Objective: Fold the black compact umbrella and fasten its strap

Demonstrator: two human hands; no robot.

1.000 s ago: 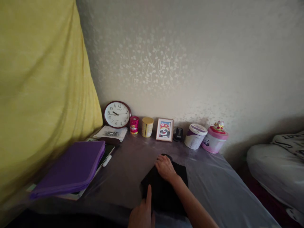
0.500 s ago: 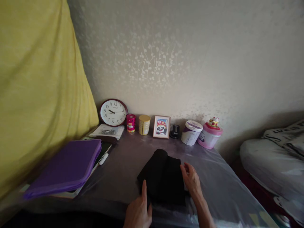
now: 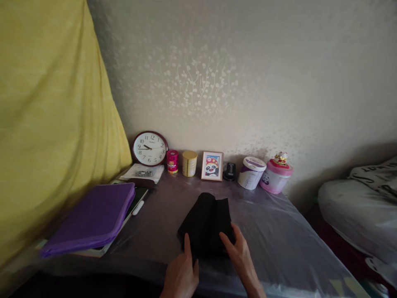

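Note:
A folded piece of black cloth lies on the table in front of me, its right part partly lifted. Beside its near left corner is my left hand, index finger stretched out along the cloth and thumb apart; its other fingers are hidden. My right hand grips the cloth's right edge, with the thumb on top and the fingers around the outer side. What kind of cloth item it is cannot be made out.
A purple folder lies on the left, with a white marker nearby. Along the wall stand a clock, a pink can, a yellow-lidded can, a picture frame, a black object and two tubs.
My right hand has moved left and taken hold of the cloth's right edge, drawing that side inward. My left hand has hardly moved. The view has shifted slightly.

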